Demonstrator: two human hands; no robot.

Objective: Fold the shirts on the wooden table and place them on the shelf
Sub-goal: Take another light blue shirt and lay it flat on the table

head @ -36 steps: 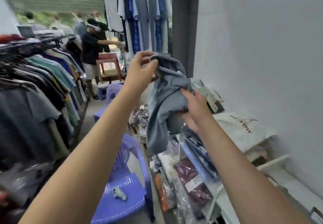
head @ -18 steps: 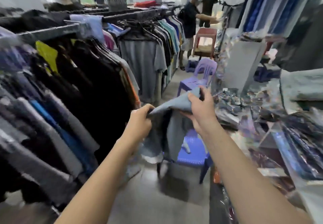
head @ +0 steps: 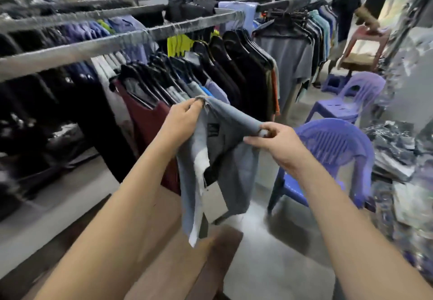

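Rails of the clothing rack [head: 117,39] run across the left and centre, loaded with dark hanging garments. A maroon garment [head: 150,126] hangs at the near end. In front of the rack, the left hand [head: 185,118] is raised, with thumb and curled fingers pinching one top corner of the grey shirt [head: 236,159]. The grey shirt is held in the air between both hands. Its upper edge is stretched from corner to corner, and its body hangs down unfolded, with a dark label visible inside. Its lower hem hangs over the far part of the wooden surface [head: 164,252]; contact cannot be determined. The right hand [head: 278,147] sits lower than the left, thumb and forefinger pinching the opposite corner, remaining fingers curled. A purple chair [head: 335,145] stands on the floor just behind that hand. A second chair [head: 351,98] stands farther back. Packaged garments [head: 393,156] are piled at the right edge.
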